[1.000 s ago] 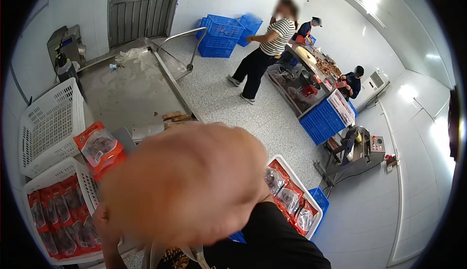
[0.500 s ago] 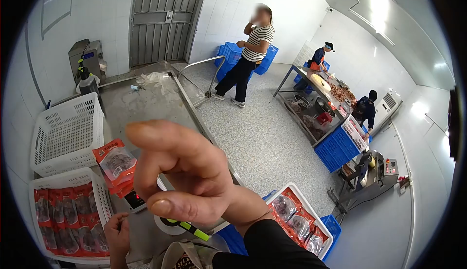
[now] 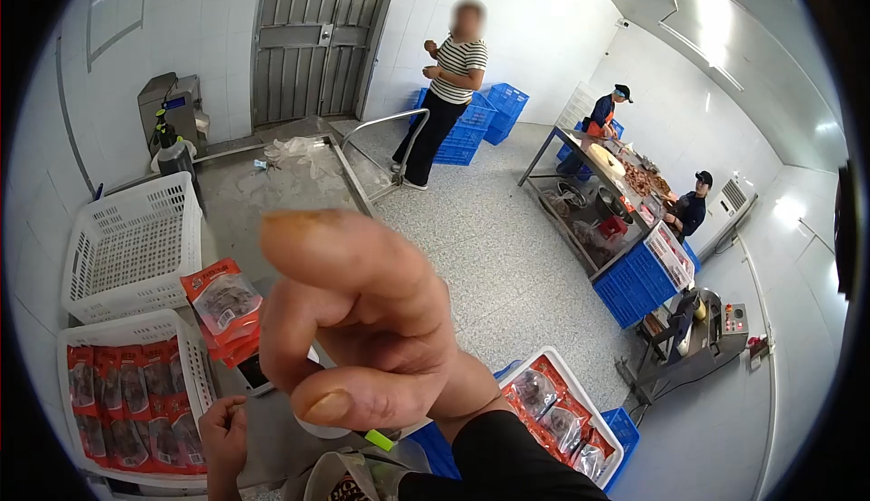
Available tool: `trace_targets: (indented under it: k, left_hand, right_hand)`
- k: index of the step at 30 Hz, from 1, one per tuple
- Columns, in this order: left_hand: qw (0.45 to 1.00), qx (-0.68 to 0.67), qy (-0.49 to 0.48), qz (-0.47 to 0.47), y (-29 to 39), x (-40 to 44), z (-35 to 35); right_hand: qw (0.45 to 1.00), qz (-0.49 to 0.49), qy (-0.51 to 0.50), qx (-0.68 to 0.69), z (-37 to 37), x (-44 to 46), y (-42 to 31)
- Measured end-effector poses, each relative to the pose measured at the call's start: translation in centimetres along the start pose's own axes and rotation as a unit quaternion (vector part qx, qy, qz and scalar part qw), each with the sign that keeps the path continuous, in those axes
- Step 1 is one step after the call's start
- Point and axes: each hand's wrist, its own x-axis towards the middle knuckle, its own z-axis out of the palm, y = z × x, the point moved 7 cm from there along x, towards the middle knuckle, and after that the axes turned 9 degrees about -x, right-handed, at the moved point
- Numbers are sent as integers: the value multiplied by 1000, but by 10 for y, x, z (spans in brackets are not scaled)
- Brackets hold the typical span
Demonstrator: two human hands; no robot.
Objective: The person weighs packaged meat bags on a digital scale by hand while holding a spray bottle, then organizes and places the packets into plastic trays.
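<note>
Lying in a slanting stack, red pouches (image 3: 225, 306) were on the near desk (image 3: 272, 188), just beside the white basket of packed pouches. Fronts printed red, with clear windows over dark, lumpy contents; film glossy and creased. Judged a pause between handlings: right hand (image 3: 390, 329) was up close to the camera, away from the stack, fingers hooked, thumb apart from the upper finger, nothing seen between them. Left hand (image 3: 224, 442) was low, near the packed basket, fingers loosely curled; could not tell whether they pinched anything. Taking a pouch would have called for an easy edge grip, as slick film probably slides on its neighbours.

Outward: the packed basket (image 3: 201, 379) held pouches upright-looking in two rows, its wall stiff and perforated. A second basket (image 3: 136, 238), same white mesh, adjoined it. Dark panel beside the stack partly hidden. Bright green strip (image 3: 380, 439) showed below the thumb. Crumpled translucent film (image 3: 294, 152) lay at the desk's far end. Right side: white tray (image 3: 589, 401) with more pouches, above a blue crate (image 3: 622, 427). Beyond, speckled floor (image 3: 480, 229), a person (image 3: 460, 66) in stripes, and two co-workers at a metal worktable with brownish pieces (image 3: 645, 179).
</note>
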Motion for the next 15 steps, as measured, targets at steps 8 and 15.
trace_targets:
  k: [8, 15]
  left_hand:
    - [1000, 0, -8, 5, 11, -5, 0]
    - [1000, 20, -12, 1, 0, -1, 3]
  right_hand:
    - [996, 75, 40, 24, 11, -2, 4]
    - [994, 95, -40, -27, -7, -26, 15]
